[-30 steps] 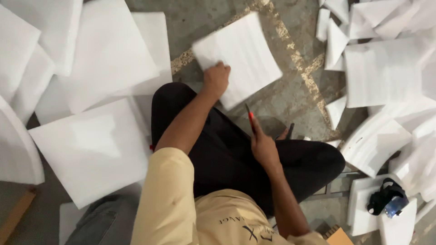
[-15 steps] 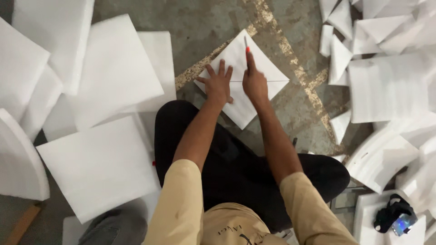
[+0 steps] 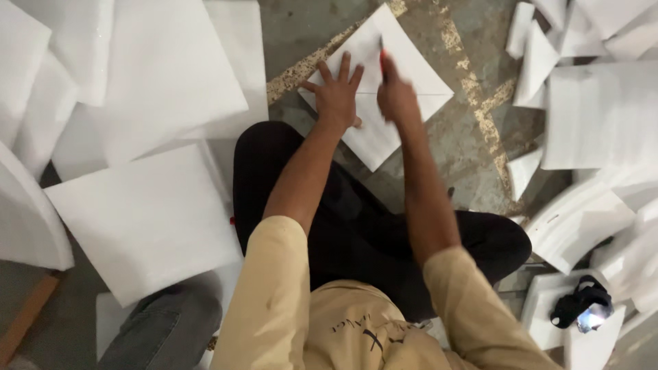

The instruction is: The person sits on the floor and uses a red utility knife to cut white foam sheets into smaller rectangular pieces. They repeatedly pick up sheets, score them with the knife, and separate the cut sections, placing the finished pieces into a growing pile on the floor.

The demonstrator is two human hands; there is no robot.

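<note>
My left hand lies flat, fingers spread, pinning the white foam sheet. My right hand, beside it on the sheet, grips a red-handled cutter; I judge the cut is underway and needs steady pressure.

We see a grey concrete floor with a worn yellow stripe. On it lie white foam sheets, one square sheet ahead, smaller offcuts to the right.
</note>
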